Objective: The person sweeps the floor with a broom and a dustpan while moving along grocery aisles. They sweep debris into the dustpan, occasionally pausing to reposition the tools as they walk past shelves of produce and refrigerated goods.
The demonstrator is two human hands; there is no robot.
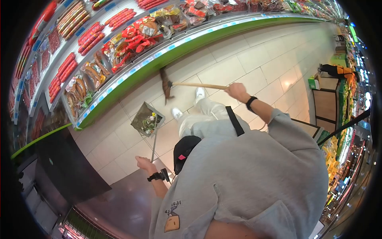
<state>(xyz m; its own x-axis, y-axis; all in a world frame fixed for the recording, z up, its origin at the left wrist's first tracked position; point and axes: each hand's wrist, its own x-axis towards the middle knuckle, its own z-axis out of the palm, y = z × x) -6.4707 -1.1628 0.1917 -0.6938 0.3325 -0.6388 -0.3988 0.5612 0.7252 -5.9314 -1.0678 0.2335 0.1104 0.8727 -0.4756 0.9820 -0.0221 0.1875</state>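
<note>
My right hand (238, 92) is wrapped round the end of a broom's light wooden handle. The broom (166, 84) has a dark brown bristle head, which is down at the tiled floor by the base of the shelf. A long-handled dustpan (137, 122) stands on the floor to the left of my white shoes, with green scraps and other litter inside. Its thin grey handle rises to my left hand (146, 163), whose fingers are closed on the upper end. The broom head and the dustpan are apart.
A refrigerated shelf (167, 48) of packed sausages and meats, with a green base, curves along the top and left. A dark panel (71, 167) stands at the lower left. Wooden produce stands (325, 105) and goods line the right side.
</note>
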